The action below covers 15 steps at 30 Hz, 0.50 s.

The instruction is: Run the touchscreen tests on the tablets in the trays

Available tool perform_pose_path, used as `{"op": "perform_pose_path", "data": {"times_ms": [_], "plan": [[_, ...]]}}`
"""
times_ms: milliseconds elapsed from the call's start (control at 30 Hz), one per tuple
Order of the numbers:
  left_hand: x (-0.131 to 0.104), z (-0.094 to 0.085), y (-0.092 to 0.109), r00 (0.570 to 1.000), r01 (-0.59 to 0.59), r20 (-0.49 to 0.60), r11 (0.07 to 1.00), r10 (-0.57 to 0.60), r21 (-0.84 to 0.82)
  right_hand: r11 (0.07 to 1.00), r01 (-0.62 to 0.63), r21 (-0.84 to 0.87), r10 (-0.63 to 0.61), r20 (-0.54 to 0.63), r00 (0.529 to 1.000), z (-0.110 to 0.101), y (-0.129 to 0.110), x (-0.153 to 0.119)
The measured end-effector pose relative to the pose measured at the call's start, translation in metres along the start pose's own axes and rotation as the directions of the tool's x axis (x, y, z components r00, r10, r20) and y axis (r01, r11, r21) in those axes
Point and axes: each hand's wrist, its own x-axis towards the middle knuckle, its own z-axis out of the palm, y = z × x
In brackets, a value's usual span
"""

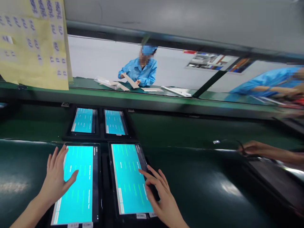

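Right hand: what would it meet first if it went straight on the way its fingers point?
Most likely the near right tablet, whose lit screen lies at the tips of the right hand; whether they already touch it is unclear.

Factory workshop: green bench (190, 183), blue work uniforms (150, 72).

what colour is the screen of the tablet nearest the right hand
The tablet screen is mostly bright turquoise, seen best in the head view.

We have room over the green bench (190, 186) between our right hand (160, 193) and a co-worker's hand (253, 148); a ledge (166, 103) bars our way along the back.
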Motion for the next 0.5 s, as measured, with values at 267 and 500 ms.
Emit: {"op": "perform_pose_path", "data": {"times_ms": [267,500], "plan": [[-0.004,-0.017,0.032,0.846,-0.514,0.116,0.854,0.52,-0.083,0.999,-0.037,-0.028,0.034,-0.122,0.992,-0.008,0.007,-0.003],[-0.008,-0.009,0.053,0.855,-0.483,0.143,0.866,0.498,-0.126,0.999,-0.026,-0.033,0.024,-0.059,0.998,-0.024,0.017,-0.006]]}}
